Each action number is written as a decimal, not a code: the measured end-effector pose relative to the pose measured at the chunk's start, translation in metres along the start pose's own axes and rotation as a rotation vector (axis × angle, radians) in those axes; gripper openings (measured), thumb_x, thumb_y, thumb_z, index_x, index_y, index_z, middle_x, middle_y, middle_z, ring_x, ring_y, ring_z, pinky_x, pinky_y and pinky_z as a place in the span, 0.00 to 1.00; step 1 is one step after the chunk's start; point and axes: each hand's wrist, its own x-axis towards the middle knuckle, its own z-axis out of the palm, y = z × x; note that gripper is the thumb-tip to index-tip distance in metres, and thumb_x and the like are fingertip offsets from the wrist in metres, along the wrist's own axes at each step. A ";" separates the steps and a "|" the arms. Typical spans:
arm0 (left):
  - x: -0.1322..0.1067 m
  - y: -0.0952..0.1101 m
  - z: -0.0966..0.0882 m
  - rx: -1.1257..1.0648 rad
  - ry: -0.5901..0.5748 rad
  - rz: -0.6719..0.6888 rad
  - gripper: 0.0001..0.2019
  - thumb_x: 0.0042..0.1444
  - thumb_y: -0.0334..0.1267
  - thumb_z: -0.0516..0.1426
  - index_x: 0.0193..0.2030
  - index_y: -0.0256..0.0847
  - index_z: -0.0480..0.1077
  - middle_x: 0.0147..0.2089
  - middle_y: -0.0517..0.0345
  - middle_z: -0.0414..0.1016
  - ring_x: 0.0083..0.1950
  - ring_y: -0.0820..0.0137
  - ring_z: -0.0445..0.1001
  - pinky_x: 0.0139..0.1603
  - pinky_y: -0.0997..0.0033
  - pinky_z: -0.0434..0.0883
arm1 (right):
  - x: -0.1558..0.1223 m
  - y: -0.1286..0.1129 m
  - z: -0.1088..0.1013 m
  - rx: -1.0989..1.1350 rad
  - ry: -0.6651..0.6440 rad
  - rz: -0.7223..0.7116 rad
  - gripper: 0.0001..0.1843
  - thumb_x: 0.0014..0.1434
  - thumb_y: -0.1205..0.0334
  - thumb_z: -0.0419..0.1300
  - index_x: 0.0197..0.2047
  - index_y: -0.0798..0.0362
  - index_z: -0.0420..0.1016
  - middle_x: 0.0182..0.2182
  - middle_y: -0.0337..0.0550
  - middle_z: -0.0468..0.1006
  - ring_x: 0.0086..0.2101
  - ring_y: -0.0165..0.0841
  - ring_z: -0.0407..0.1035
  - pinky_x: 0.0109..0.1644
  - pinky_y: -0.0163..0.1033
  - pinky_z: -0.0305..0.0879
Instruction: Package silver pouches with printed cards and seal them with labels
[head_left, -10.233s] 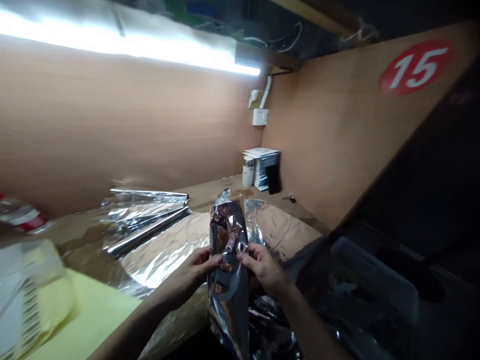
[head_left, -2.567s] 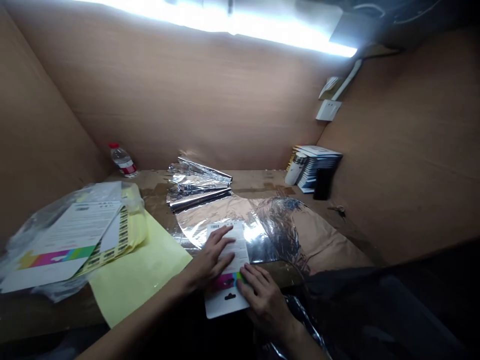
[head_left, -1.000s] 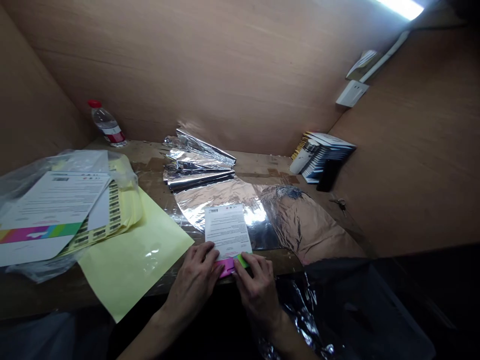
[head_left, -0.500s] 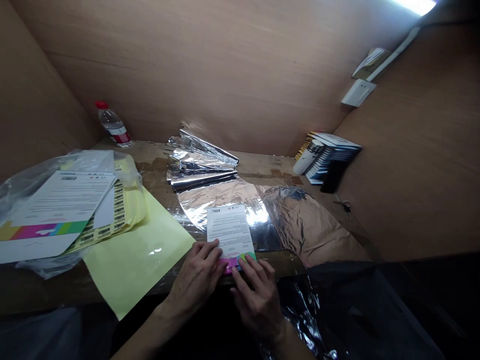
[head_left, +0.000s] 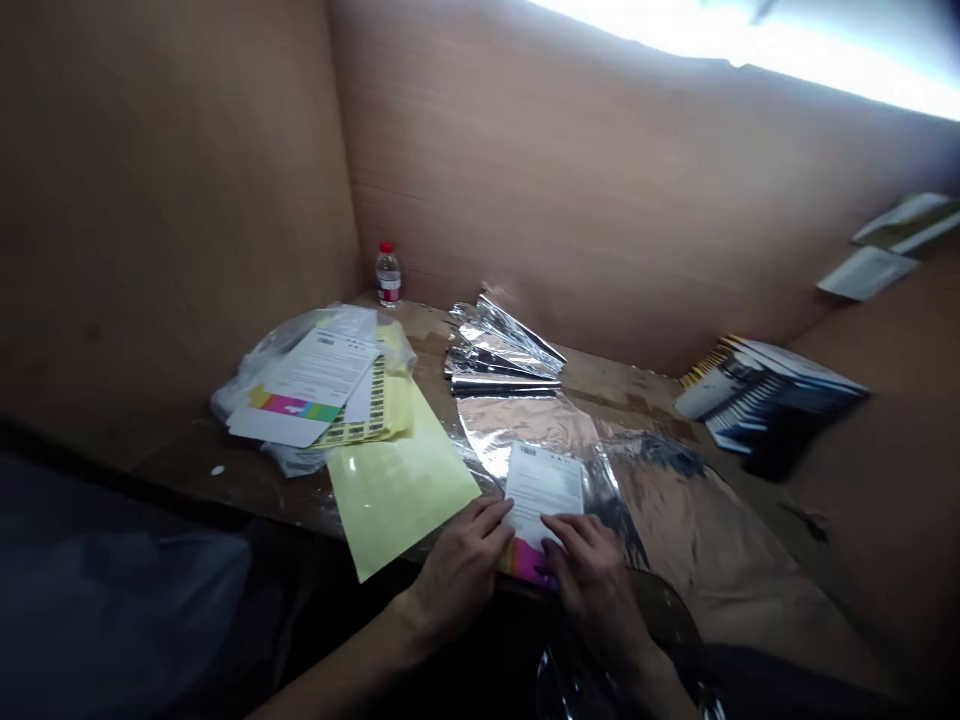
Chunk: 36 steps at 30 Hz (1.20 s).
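A white printed card (head_left: 543, 486) with a pink and green lower band lies at the table's near edge, on top of a flat silver foil sheet (head_left: 645, 480). My left hand (head_left: 463, 565) rests on the card's lower left side, fingers flat and together. My right hand (head_left: 592, 580) lies over the lower right corner, fingers stretched across the coloured band. Both hands press on the card; neither lifts it.
A yellow sheet (head_left: 394, 490) lies left of the card. Further left is a clear plastic bag (head_left: 315, 385) of cards and label sheets. Folded foil pieces (head_left: 499, 355) sit behind, a water bottle (head_left: 388, 274) at the wall, stacked booklets (head_left: 772, 395) at right.
The view has swung left and pulled back. My hands stay on the card's lower end; the right hand's fingers now reach further over the coloured band.
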 end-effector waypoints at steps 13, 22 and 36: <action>-0.056 -0.093 -0.048 0.370 0.127 -0.439 0.39 0.61 0.64 0.55 0.72 0.41 0.65 0.77 0.48 0.56 0.79 0.44 0.48 0.75 0.39 0.48 | 0.132 -0.071 0.102 0.078 -0.310 -0.223 0.16 0.55 0.78 0.57 0.40 0.51 0.80 0.40 0.45 0.73 0.43 0.39 0.68 0.49 0.43 0.66; -0.057 -0.088 -0.050 0.327 0.149 -0.464 0.40 0.60 0.65 0.56 0.72 0.42 0.66 0.77 0.49 0.56 0.79 0.47 0.47 0.77 0.42 0.45 | 0.151 -0.072 0.106 0.058 -0.381 -0.226 0.06 0.64 0.71 0.56 0.37 0.52 0.72 0.39 0.45 0.70 0.41 0.37 0.66 0.46 0.41 0.64; -0.037 -0.064 -0.054 0.381 0.191 -0.408 0.26 0.65 0.43 0.55 0.67 0.34 0.71 0.77 0.41 0.56 0.80 0.37 0.39 0.75 0.29 0.38 | 0.043 -0.010 -0.008 0.589 -0.104 0.514 0.09 0.58 0.58 0.66 0.32 0.54 0.73 0.28 0.38 0.73 0.30 0.31 0.66 0.34 0.36 0.62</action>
